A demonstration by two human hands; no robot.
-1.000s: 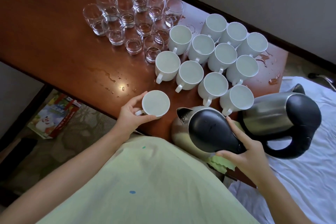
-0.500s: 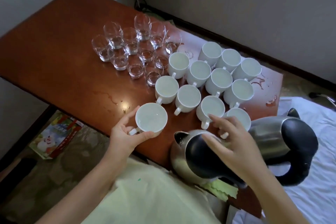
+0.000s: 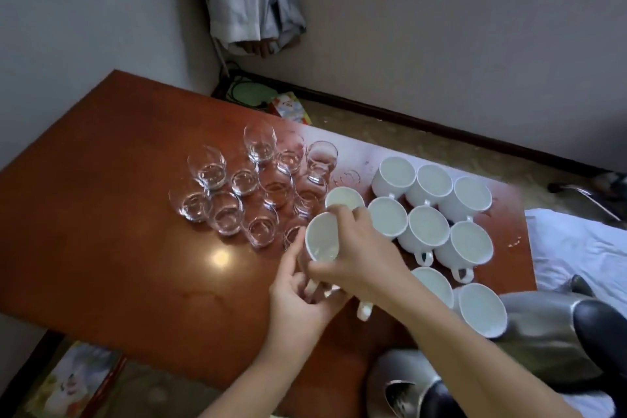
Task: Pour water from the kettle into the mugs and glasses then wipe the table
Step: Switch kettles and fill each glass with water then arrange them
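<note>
- Head view, the only one. Wooden table (image 3: pixel 101 214) carries a cluster of glasses (image 3: pixel 258 193) at centre and a block of white mugs (image 3: pixel 427 210) to the right of them.
- Both hands meet on one mug (image 3: pixel 322 241), which sits between the glasses and the block, just beside the nearest glass.
- Left hand (image 3: pixel 302 302): fingers curled round the mug's near lower side, by the handle. I read it as gripping; the exact contact is partly hidden.
- Right hand (image 3: pixel 359 248): fingers bent over the mug's right rim and wall, gripping it from above.
- Mug interior looks nearly empty, a slight glint at the bottom. Most glasses show a little water; the other mugs' fill I cannot tell.
- Two steel kettles at the near right: one (image 3: pixel 556 336) just beside the nearest mugs, one (image 3: pixel 407 387) at the bottom edge. Neither is held.
- Droplets on the table at the far right, near the block.
- Judgement: the step in hand is placing this mug into line for pouring.
- To do it well: keep the mug level and low and seat it without knocking the glass at its left.
- Turn the handle toward the near side like its neighbours. Leave the rim free for a kettle spout.
- Risk: the right forearm (image 3: pixel 441 322) crosses over the near mugs; withdraw it upward, not sideways.
</note>
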